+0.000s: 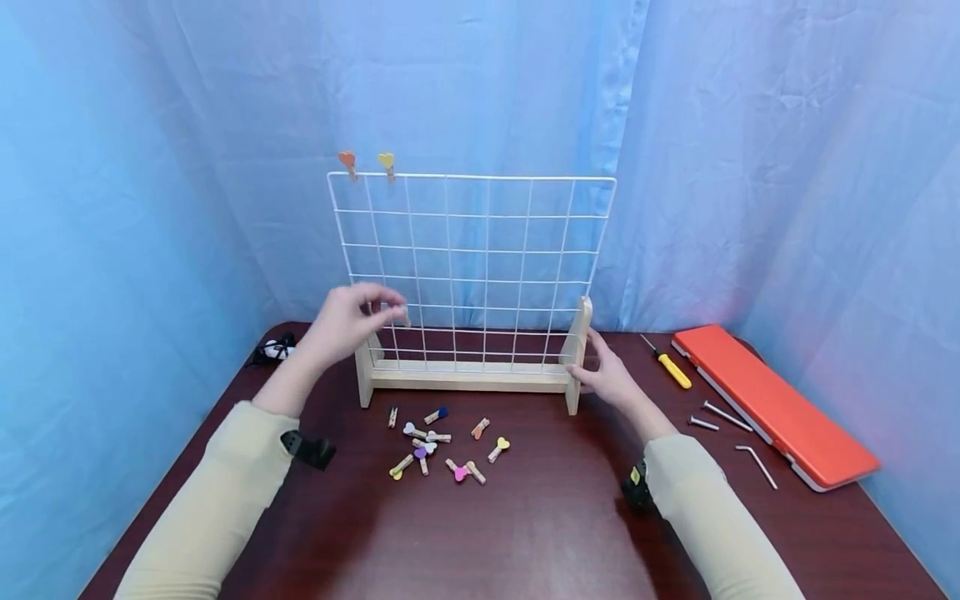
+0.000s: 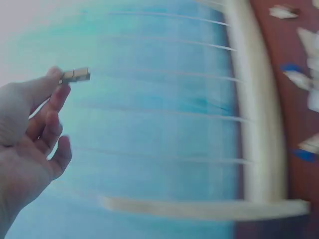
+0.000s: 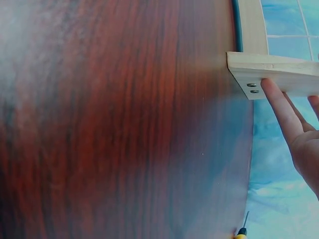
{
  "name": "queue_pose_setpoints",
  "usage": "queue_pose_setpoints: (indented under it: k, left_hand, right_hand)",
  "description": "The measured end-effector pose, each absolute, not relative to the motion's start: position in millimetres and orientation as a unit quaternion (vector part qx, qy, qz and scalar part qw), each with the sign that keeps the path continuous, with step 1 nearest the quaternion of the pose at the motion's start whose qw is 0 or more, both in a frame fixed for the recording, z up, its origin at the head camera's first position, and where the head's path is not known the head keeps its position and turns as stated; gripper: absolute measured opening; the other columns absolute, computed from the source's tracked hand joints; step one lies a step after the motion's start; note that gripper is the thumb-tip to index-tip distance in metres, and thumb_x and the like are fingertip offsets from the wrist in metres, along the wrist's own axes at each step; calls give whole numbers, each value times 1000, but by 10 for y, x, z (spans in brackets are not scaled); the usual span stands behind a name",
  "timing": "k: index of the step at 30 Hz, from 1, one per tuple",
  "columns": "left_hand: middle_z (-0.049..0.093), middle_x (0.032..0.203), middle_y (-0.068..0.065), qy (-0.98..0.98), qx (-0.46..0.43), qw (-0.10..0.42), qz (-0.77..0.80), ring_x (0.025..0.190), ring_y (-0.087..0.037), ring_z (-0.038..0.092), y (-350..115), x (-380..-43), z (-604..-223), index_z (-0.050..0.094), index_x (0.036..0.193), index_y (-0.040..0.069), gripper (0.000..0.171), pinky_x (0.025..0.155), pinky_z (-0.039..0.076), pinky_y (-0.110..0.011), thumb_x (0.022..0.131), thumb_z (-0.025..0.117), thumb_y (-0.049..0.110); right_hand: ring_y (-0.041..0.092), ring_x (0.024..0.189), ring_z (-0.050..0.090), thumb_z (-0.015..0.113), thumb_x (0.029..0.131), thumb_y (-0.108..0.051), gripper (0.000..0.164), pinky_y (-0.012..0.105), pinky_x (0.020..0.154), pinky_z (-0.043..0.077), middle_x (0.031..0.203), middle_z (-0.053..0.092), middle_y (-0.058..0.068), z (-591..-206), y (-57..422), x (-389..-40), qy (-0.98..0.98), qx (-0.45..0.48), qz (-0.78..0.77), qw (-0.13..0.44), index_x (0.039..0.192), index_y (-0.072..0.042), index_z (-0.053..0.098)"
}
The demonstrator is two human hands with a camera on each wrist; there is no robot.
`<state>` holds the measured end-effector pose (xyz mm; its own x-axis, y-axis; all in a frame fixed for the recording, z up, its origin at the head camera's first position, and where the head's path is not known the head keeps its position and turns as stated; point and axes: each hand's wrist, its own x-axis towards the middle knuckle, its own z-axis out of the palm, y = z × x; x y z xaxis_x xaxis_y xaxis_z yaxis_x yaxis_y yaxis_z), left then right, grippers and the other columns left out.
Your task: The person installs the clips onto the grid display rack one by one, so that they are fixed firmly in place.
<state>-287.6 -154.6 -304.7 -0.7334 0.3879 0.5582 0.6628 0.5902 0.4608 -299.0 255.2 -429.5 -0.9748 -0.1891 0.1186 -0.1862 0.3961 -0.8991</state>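
Thumb and forefinger of my left hand [image 1: 352, 321] pinch a small wooden clothespin [image 2: 76, 75], held up in front of the left part of a white wire grid [image 1: 487, 248]. Two heart-topped clothespins, an orange one [image 1: 347, 160] and a yellow one [image 1: 386, 161], are clipped to the grid's top wire at the left. The grid stands upright in a wooden stand [image 1: 465, 381]. My right hand [image 1: 611, 379] holds the stand's right side piece, its thumb at the front edge and its fingers farther back, partly hidden. Several loose clothespins [image 1: 438, 437] lie on the table before the stand.
To the right lie a yellow-handled screwdriver [image 1: 673, 371], two bolts [image 1: 726, 416], a hex key [image 1: 759, 467] and a long red case [image 1: 772, 400]. A small black-and-white item [image 1: 279, 350] sits at the far left of the dark wooden table [image 1: 555, 517]. Blue curtains [image 1: 480, 83] surround it.
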Motion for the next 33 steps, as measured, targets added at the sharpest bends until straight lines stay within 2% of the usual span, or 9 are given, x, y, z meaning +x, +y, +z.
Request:
queue_pose_setpoints:
  k: [5,9,12,19,23,28,33]
  left_hand:
    - [65,77,2,-847,-267,296,-351,58,-11,46,-1429,-2862,-2425,72,88,15,16,51,37,-23,79,67,27]
    - [68,77,-1,-837,-251,349,-338,62,-7,48,-1371,-2896,-1977,73,87,14,18,60,35,-20,76,69,28]
    - [70,82,-1,-839,-237,368,-323,65,-7,49,-1331,-2946,-1678,73,88,15,22,65,33,-20,77,67,32]
    - [65,91,3,-876,-191,340,-285,93,-10,44,-1185,-3089,-1279,72,96,20,27,90,28,-26,82,59,40]
    - [63,93,2,-888,-196,306,-282,101,-12,41,-1087,-3228,-1237,71,96,19,26,92,31,-26,82,59,37]
    - [64,94,2,-900,-203,275,-272,101,-10,43,-1009,-3349,-1277,72,93,19,23,90,32,-27,82,61,35]
    - [65,93,3,-907,-195,268,-261,102,-11,43,-985,-3383,-1316,72,93,21,22,99,22,-28,82,61,35]
  right_hand:
    - [46,116,39,58,86,-10,74,51,67,49,139,25,20,-4202,2523,-2919,836,-112,-537,6,143,-21,12]
    - [46,115,39,59,85,-11,74,49,66,50,138,26,21,-4167,2521,-2900,839,-111,-532,2,142,-20,13]
    - [47,115,40,59,85,-10,73,45,64,52,137,27,22,-4150,2524,-2892,840,-112,-530,0,142,-18,13]
    - [47,114,40,58,86,-10,74,46,65,51,138,25,22,-4150,2557,-2886,842,-118,-526,-2,143,-17,11]
    - [46,114,40,58,86,-10,75,48,65,51,138,25,21,-4167,2560,-2904,841,-115,-529,-3,143,-19,11]
    - [46,115,39,59,85,-12,76,48,65,51,139,24,21,-4267,2587,-2977,836,-113,-538,1,143,-22,10]
    - [43,115,41,61,85,-19,77,43,63,52,139,25,17,-4409,2640,-3069,841,-111,-529,-4,142,-29,10]
